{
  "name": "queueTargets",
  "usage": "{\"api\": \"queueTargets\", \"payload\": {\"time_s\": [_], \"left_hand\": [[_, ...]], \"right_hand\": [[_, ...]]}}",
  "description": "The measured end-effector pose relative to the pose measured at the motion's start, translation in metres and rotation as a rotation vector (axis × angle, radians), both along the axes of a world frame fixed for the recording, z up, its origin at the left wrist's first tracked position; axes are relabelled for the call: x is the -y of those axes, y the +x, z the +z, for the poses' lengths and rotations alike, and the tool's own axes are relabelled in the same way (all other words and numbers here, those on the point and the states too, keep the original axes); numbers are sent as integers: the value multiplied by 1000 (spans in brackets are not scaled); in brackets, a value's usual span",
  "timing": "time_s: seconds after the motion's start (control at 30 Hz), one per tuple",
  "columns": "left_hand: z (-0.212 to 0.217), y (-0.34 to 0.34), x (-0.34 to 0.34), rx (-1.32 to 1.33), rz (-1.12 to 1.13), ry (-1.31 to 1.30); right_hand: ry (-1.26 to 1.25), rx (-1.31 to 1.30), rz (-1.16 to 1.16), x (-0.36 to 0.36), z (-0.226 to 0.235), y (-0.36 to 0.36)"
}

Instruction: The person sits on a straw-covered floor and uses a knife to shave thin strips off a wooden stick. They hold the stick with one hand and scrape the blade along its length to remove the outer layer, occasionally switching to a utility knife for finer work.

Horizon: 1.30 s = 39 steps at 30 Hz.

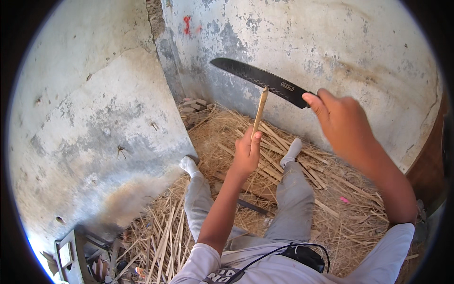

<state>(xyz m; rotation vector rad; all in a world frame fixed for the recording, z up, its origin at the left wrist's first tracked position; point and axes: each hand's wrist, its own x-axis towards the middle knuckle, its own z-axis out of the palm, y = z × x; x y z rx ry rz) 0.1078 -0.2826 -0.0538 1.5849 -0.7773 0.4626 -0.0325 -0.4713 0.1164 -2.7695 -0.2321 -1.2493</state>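
My left hand grips a thin bamboo stick and holds it upright in front of me. My right hand is closed on the handle of a long dark knife. The blade lies across the top end of the stick, its edge touching or bitten into the tip. My legs in grey trousers stretch out on the floor, with white socks on both feet.
Split bamboo strips and straw cover the floor around my legs. Worn plastered walls meet in a corner ahead. A small wooden frame stands at lower left. A black pouch with a cable sits on my lap.
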Motion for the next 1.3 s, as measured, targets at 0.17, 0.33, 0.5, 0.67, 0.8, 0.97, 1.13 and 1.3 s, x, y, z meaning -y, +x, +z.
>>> {"api": "queueTargets", "payload": {"time_s": [0.17,0.33,0.5,0.67,0.8,0.97,1.13,1.3], "left_hand": [[-3,-4,-7,34,-58,-44],[-17,22,-24,74,-290,-89],[-20,20,-57,-38,-298,-142],[24,-7,-75,31,-163,-303],[69,-35,-106,171,43,-373],[98,-42,-138,28,-24,-527],[98,-15,-144,17,218,-606],[100,3,-144,16,166,-552]], "right_hand": [[735,-576,247,-13,5,-7],[1409,-1298,588,2,-2,17],[1246,-586,469,-1,-18,37],[1172,-727,396,-6,-140,97],[1103,-1148,420,-31,-310,144],[1282,-1269,152,-68,-470,142],[1404,-1262,197,-110,-523,128],[1462,-555,494,-131,-396,129]]}}
